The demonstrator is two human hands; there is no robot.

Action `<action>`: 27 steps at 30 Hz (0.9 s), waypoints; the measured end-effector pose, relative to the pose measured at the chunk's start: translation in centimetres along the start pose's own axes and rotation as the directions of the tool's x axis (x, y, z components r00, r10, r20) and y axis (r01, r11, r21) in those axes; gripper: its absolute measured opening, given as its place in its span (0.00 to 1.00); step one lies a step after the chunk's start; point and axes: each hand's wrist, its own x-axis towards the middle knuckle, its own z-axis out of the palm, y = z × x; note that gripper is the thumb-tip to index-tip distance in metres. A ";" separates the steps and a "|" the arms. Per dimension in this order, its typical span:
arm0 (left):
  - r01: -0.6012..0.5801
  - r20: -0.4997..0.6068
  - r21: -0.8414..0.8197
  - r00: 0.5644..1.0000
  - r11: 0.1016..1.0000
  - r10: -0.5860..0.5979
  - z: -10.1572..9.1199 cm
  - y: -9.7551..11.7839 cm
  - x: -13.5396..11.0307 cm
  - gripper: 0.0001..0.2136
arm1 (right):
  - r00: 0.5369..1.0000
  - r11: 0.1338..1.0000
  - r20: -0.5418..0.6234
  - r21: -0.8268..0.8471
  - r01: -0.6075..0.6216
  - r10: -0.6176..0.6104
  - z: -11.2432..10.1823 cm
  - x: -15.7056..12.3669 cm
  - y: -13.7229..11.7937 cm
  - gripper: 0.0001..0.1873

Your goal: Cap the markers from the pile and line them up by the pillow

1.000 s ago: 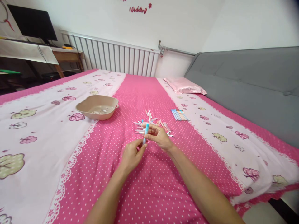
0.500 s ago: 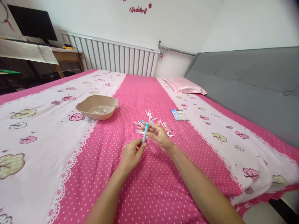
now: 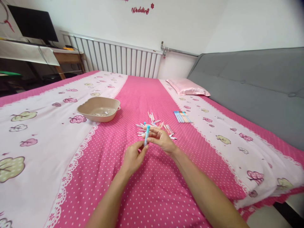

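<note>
My left hand [image 3: 133, 157] pinches the lower end of a light blue pen [image 3: 147, 134], which stands nearly upright over the bed. My right hand [image 3: 161, 140] curls its fingers around the pen's upper half. Just beyond my hands lies a loose pile of pens [image 3: 156, 126] in pink, white and blue on the pink dotted bedsheet [image 3: 142, 95]. Farther right, a neat row of pens [image 3: 182, 116] lies side by side.
A beige bowl-shaped basket [image 3: 99, 109] with small white bits inside sits to the left on the bed. A pink pillow [image 3: 187, 87] lies at the back by the grey headboard [image 3: 256, 85]. A radiator and a desk with a monitor stand behind.
My right hand's fingers, spread half a second ago, have closed again round the pen's upper part. The pen has barely shifted.
</note>
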 end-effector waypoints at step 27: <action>-0.011 -0.002 -0.001 1.000 1.000 0.011 0.0 0.1 -0.1 0.12 | 0.996 1.000 0.087 0.018 0.024 -0.025 -0.1 -0.4 -0.2 0.27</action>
